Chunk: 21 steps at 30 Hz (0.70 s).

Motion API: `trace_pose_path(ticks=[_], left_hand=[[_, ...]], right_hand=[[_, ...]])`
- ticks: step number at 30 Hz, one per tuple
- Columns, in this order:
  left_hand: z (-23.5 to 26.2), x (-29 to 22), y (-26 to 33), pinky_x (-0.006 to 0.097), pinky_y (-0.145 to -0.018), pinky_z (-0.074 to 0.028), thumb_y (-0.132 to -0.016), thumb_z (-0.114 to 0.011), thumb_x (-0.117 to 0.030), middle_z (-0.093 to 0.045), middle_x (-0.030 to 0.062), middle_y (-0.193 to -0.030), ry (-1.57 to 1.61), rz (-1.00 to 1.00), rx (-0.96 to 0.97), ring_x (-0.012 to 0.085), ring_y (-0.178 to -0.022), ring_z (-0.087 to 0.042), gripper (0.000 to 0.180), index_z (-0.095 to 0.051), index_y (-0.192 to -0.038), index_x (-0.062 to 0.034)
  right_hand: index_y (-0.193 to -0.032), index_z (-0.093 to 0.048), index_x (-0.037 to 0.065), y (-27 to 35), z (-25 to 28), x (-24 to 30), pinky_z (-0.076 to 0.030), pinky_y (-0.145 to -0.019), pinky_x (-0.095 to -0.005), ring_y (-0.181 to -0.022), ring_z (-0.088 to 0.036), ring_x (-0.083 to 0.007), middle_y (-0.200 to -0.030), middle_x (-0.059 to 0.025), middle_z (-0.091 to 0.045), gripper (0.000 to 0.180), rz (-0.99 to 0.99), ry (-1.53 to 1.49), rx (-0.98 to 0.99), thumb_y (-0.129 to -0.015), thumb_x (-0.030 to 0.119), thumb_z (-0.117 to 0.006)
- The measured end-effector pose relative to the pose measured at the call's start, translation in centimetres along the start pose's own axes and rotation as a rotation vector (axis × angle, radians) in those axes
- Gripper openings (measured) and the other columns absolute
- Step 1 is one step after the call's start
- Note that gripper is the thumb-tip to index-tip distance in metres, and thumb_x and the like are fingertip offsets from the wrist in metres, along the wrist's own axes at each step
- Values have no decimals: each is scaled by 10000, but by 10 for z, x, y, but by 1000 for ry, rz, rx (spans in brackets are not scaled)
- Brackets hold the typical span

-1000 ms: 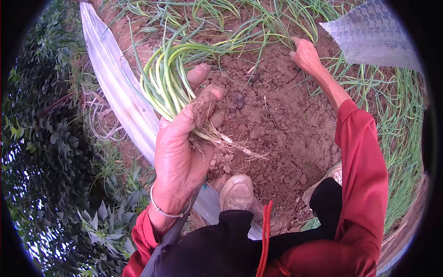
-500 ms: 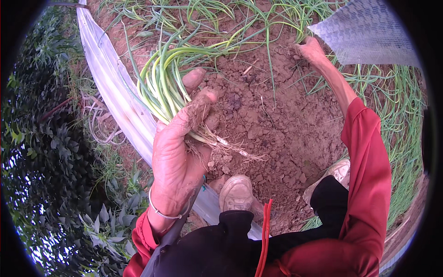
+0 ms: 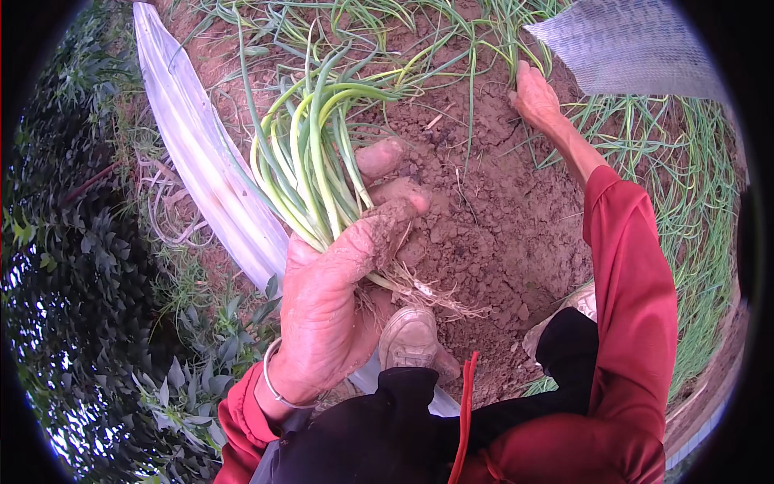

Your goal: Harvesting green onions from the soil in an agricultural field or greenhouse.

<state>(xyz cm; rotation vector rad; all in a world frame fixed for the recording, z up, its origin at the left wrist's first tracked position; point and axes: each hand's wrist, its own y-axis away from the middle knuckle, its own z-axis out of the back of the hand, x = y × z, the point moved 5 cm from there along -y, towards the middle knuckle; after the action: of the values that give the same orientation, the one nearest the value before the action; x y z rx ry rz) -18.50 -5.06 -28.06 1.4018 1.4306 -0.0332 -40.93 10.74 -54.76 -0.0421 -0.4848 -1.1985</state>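
My left hand (image 3: 318, 310), smeared with soil, is closed around a bunch of green onions (image 3: 310, 161). Their pale roots (image 3: 431, 298) stick out below the thumb, and the long leaves bend over at the top. Farther off at the upper right, my right hand (image 3: 535, 98) has its fingers closed on the lower stems of some standing green onions (image 3: 509, 36), close to the soil. Its fingertips are partly hidden, so how many stems it grips cannot be told.
Loose brown soil (image 3: 492, 234) lies between my shoes (image 3: 409, 337). A strip of whitish plastic sheeting (image 3: 197, 129) runs along the left, beside leafy plants (image 3: 89, 266). Pale mesh-like sheeting (image 3: 637, 48) hangs at the upper right above more green onions (image 3: 701, 234).
My left hand has moved right and slightly down with its bunch. My right hand has shifted slightly up and left, and its fingers show more above the soil.
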Motion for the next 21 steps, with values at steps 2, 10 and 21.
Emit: trace_pose_path(ticks=[2,10,21], left_hand=[[-2,-4,2,232,-601,-410,-806,-585,-80,-569,55,-916,-18,16,-12,91,-662,-477,477,-397,-1241,-28],[-6,-9,8,250,-611,-404,-820,-576,-118,-571,64,-938,-35,-35,35,105,-662,-466,510,-364,-1269,0],[15,3,-15,281,-723,-449,-869,-504,-190,-596,77,-958,-18,-51,48,158,-811,-554,364,-480,-1177,1]], right_hand=[[-1073,-389,12,2,-1,0,-463,-789,-470,-955,-544,-411,-1068,-243,-493,422,-10,93,30,-760,194,-607],[-1044,-411,26,1,-5,7,-478,-736,-466,-908,-570,-396,-1039,-231,-518,266,-29,221,-23,-813,133,-489],[-1109,-404,54,3,4,0,-428,-840,-461,-1015,-507,-404,-1114,-227,-479,362,18,39,25,-802,185,-543]])
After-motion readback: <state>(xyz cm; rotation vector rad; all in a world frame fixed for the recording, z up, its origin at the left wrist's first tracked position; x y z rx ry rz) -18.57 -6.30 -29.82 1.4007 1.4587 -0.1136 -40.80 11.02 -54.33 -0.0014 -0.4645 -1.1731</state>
